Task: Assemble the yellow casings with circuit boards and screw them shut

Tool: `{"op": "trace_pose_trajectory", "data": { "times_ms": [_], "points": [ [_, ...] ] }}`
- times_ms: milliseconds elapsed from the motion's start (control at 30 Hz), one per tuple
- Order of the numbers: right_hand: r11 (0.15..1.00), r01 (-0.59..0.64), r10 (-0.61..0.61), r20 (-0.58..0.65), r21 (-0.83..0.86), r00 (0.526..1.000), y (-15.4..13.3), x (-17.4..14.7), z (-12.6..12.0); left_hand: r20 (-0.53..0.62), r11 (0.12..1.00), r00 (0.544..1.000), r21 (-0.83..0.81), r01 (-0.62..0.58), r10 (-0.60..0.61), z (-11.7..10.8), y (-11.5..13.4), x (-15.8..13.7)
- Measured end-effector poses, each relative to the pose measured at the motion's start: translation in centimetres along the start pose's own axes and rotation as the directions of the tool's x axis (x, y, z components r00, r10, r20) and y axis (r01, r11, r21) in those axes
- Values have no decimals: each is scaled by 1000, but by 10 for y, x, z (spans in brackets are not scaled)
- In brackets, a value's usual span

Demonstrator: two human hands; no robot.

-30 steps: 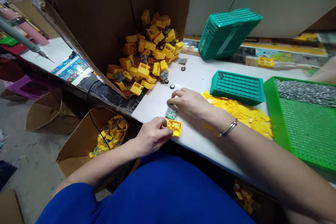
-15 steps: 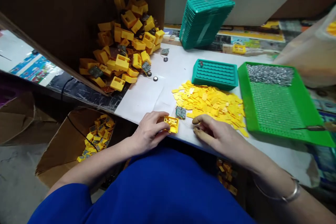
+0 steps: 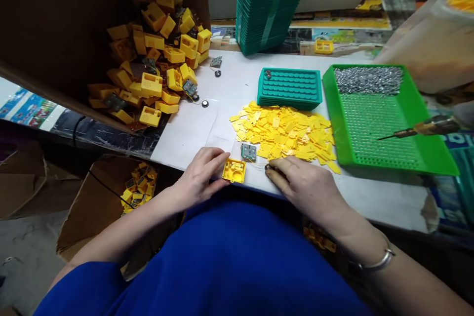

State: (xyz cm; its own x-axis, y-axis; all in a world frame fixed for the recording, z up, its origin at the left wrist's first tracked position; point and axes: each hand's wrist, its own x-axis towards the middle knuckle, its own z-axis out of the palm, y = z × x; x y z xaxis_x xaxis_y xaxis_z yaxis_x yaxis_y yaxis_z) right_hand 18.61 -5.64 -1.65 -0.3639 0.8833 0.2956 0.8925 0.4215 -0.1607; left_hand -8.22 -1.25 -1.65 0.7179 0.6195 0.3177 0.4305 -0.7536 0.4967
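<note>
At the table's front edge my left hand (image 3: 203,173) grips a small open yellow plastic housing (image 3: 234,172) between thumb and fingers, its hollow inside facing up. Just behind it a small circuit board (image 3: 248,152) lies on the white sheet. Thin wires run from near the board toward a small round dark speaker (image 3: 267,167), which the thumb and fingers of my right hand (image 3: 303,185) pinch. Part of that speaker is covered by the fingertips. Beyond both hands spreads a pile of flat yellow plastic pieces (image 3: 285,131).
Teal ridged trays (image 3: 291,89) lie behind the pile, with a taller taped stack (image 3: 270,10) farther back. To the right, a screwdriver bit (image 3: 403,133) hangs over a green tray (image 3: 333,123) holding metal screws. Yellow housings (image 3: 151,84) fill a cardboard box at left.
My right thumb and fingers have come together on the round speaker. My left hand keeps its hold on the yellow housing. The whole view has shifted, and the screwdriver shows farther into the picture.
</note>
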Motion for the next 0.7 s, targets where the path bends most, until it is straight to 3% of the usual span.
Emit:
{"op": "trace_pose_trajectory", "data": {
  "times_ms": [133,267,400,467,533,600,667,700],
  "points": [
    [998,40,-44,62,53,997,2,0,-5,4,999,999,-19,33,-33,0,3,7],
    [989,27,-36,57,145,998,2,-2,-5,43,984,989,-106,143,-139,0,13,15],
    [975,2,-8,28,222,1000,5,0,-2,155,864,945,-384,326,-287,2,24,20],
    [943,-58,38,68,327,997,7,3,-1,174,821,930,-435,369,-325,4,27,21],
    [830,-218,156,161,513,975,9,7,-3,167,804,920,-447,392,-355,6,30,23],
    [570,-407,253,319,713,913,9,10,-6,173,769,907,-484,418,-384,7,31,26],
    [290,-510,240,454,810,858,8,13,-10,204,706,894,-554,441,-399,10,33,29],
    [217,-520,210,481,826,851,7,14,-13,214,671,891,-594,444,-401,11,34,31]
  ]
}}
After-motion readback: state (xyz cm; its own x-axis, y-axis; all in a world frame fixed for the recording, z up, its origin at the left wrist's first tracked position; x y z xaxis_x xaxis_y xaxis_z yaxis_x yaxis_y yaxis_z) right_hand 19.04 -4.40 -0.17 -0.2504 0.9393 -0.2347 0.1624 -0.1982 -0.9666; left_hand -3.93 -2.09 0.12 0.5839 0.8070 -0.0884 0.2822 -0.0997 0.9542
